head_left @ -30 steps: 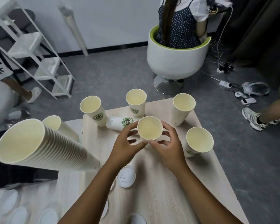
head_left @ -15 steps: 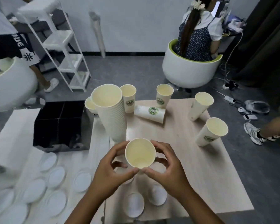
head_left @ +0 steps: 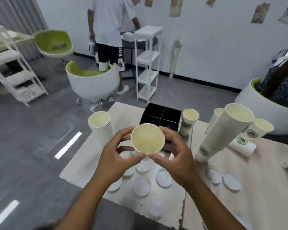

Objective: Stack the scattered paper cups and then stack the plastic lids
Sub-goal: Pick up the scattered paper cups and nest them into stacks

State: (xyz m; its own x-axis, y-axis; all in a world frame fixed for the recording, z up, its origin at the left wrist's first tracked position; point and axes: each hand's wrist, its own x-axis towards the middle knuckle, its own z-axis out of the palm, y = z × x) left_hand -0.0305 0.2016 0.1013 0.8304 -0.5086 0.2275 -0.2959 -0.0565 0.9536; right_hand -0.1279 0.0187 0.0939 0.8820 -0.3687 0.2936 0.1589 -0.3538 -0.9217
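A person's left hand (head_left: 114,159) and right hand (head_left: 176,155) cradle a single paper cup (head_left: 148,138) at the centre of the frame, its open mouth turned up toward the camera. The fingers of both hands curl round the cup's wall just below the rim, and the two thumbs meet under its near edge. The cup is held clear above a pale table (head_left: 83,165) strewn with white plastic lids (head_left: 163,177) (most lying flat and apart in the lower middle of the frame; a few may overlap, though blur makes that hard to judge).

Upper left of the held cup stands a short stack of paper cups (head_left: 101,126). To the right, a tall stack of cups (head_left: 223,135) appears to lean, with several loose green-logo cups (head_left: 189,122) upright around it and one cup on its side (head_left: 242,144) just beyond its base. A black box with dividers (head_left: 161,117) sits behind the hands. In the background, a person in a white T-shirt (head_left: 110,30) stands by a white shelving unit (head_left: 147,63) and a white-and-green tub chair (head_left: 91,80).
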